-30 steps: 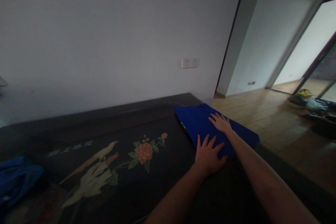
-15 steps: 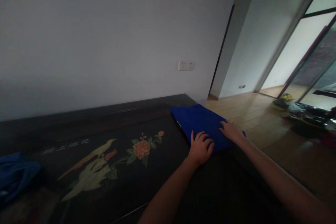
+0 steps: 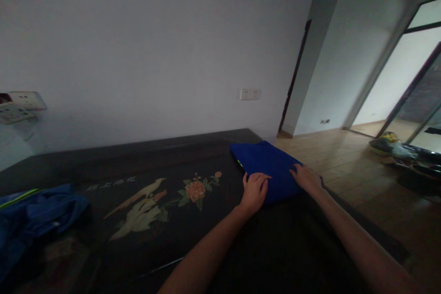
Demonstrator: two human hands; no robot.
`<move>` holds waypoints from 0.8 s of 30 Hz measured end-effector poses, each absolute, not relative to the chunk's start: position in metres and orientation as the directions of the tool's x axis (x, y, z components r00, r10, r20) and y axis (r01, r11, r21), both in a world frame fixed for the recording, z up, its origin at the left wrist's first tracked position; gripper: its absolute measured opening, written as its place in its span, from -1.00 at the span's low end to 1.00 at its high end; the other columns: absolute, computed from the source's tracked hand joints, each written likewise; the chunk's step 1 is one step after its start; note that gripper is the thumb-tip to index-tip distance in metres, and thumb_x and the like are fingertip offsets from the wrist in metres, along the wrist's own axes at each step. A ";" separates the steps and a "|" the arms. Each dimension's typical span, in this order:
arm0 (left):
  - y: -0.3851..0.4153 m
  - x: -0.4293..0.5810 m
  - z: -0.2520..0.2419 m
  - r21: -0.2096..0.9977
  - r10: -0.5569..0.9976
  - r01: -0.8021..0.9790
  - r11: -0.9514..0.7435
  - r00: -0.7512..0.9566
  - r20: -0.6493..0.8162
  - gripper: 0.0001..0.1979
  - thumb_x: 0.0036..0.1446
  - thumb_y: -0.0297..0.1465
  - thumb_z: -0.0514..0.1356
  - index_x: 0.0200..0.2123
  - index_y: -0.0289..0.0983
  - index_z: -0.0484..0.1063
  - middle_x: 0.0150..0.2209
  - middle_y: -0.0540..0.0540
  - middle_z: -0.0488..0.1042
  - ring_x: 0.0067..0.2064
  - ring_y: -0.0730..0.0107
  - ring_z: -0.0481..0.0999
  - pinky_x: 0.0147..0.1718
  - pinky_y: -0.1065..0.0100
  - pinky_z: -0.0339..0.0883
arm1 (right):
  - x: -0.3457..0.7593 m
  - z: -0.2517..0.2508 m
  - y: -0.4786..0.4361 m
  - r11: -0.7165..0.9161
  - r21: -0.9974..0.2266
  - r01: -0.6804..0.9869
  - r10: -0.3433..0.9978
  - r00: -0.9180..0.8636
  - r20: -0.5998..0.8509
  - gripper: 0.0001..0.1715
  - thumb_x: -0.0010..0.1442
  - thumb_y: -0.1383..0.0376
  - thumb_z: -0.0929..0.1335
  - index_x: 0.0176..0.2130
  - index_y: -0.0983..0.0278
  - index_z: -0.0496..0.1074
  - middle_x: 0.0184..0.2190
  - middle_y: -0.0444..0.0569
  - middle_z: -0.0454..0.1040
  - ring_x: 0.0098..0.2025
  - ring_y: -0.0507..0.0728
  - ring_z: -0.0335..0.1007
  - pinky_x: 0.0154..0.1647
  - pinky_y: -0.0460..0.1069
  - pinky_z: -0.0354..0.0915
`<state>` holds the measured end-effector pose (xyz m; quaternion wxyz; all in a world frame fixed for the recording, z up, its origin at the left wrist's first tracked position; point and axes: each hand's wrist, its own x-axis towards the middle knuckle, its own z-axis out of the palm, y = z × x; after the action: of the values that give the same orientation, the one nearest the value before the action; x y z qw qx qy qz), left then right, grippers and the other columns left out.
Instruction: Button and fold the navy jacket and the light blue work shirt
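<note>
A folded piece of deep blue cloth (image 3: 272, 158), likely a garment, lies flat at the right end of a dark table (image 3: 193, 156). A small yellow-green strip shows on its left edge. My left hand (image 3: 255, 189) rests on the cloth's near left edge, fingers stretched out over it and the thumb pointing away from me. On the cloth's right side lies my right hand (image 3: 308, 179), its fingers extended onto the fabric near the table's edge. Neither hand grips the cloth visibly.
Crumpled blue clothing (image 3: 51, 211) with a yellow-green stripe lies on the table's left end. The tabletop bears a painted bird and flower (image 3: 195, 191). A wall with sockets (image 3: 250, 94) stands behind. Assorted items (image 3: 399, 149) sit on the wooden floor at right.
The view has swung a little left, showing more of the crumpled clothing and a wall socket. My left hand has slid toward the cloth's left edge, its fingers closer together. The right hand stays on the cloth.
</note>
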<state>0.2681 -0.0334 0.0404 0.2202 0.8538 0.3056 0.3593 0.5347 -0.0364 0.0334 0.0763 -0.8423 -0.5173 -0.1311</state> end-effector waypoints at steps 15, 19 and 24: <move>-0.061 -0.045 0.026 0.484 0.833 0.680 -0.551 0.482 0.271 -0.67 0.16 -0.51 -0.05 -0.15 -0.16 0.44 -0.12 -0.05 0.51 -0.02 0.32 0.45 0.07 0.20 0.25 | 0.265 0.028 -0.063 0.569 -0.278 0.774 0.796 -0.435 0.421 -0.66 0.24 0.35 0.22 -0.03 0.19 0.44 -0.05 0.03 0.45 0.00 0.18 0.34 0.04 0.13 0.30; -0.088 -0.100 0.031 0.439 0.874 0.760 -0.479 0.369 0.316 -0.64 0.15 -0.51 -0.05 -0.09 -0.16 0.43 -0.05 -0.06 0.48 0.01 0.31 0.43 0.04 0.26 0.29 | 0.220 0.031 -0.062 0.672 -0.330 0.663 0.736 -0.549 0.397 -0.65 0.24 0.37 0.22 -0.03 0.16 0.43 -0.08 0.00 0.46 -0.03 0.17 0.35 0.03 0.13 0.30; -0.093 -0.188 0.049 0.368 0.837 0.905 -0.212 -0.026 0.547 -0.68 0.19 -0.40 -0.06 -0.09 -0.18 0.42 -0.05 -0.07 0.46 0.04 0.27 0.40 0.09 0.24 0.25 | 0.154 0.031 -0.041 0.715 -0.469 0.518 0.694 -0.606 0.389 -0.61 0.21 0.38 0.23 0.02 0.14 0.38 -0.06 -0.01 0.45 0.01 0.18 0.33 0.07 0.14 0.26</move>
<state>-0.1884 -0.0926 0.0493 -0.0491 0.6962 0.6256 0.3486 0.1540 -0.0414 0.0306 0.2815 -0.3433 -0.8823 0.1562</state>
